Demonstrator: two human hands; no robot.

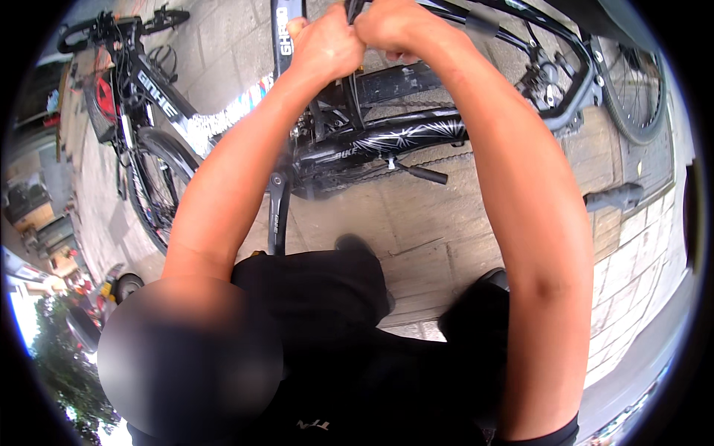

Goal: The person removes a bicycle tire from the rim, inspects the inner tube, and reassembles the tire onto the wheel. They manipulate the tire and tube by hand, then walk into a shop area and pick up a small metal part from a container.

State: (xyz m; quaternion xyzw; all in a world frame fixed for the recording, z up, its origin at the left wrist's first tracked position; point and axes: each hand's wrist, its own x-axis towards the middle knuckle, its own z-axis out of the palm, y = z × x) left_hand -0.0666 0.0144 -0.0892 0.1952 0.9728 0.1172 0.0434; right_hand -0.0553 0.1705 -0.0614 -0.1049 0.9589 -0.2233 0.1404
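Observation:
My left hand (327, 46) and my right hand (387, 30) meet at the top centre over a black bicycle (401, 130) with white streak graphics. Both have curled fingers around something dark at the upper frame, which they mostly hide. A dark battery-like block (405, 78) sits in the frame just below my hands. The crank arm (277, 212) hangs down at centre left, and a black pedal-like bar (424, 172) sticks out beside the chain. The rear wheel (632, 111) is at the right.
A second black bicycle (160, 97) with a red part stands at the left on the paved ground (401, 245). Farther back at the lower left are a small yellow vehicle (111, 286) and a tree (63, 357). My dark shoes show below the bicycle.

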